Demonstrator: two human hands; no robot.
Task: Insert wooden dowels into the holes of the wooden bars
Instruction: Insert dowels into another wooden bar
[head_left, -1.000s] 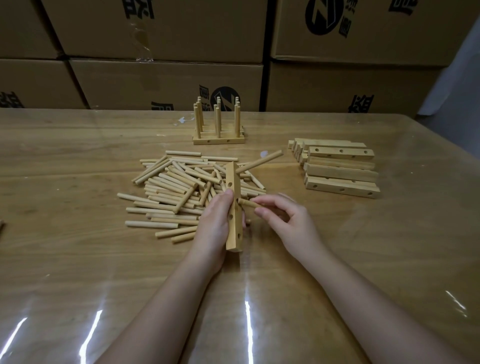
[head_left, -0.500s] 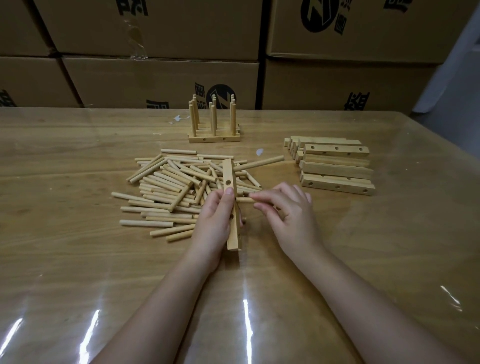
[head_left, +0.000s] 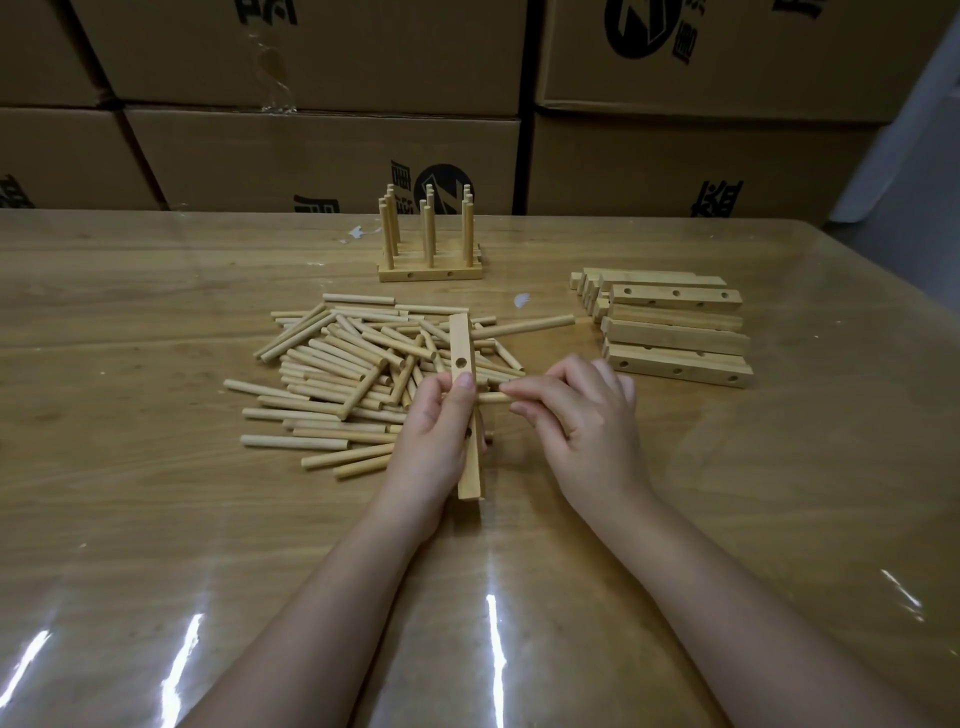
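dowels (head_left: 332, 364): pale tan | bars (head_left: 675, 332): light wood | table (head_left: 156, 519): glossy brown grain | boxes (head_left: 311, 150): brown, black print

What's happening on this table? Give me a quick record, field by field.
Left hand: grips a bar around its middle
Right hand: pinches a dowel, level, tip at the bar; whether it is in a hole is hidden
Loose dowels: piled on the table beyond the hands
Spare bars: stacked at the right
Finished piece: bars with upright dowels, far side
Backdrop: cardboard boxes
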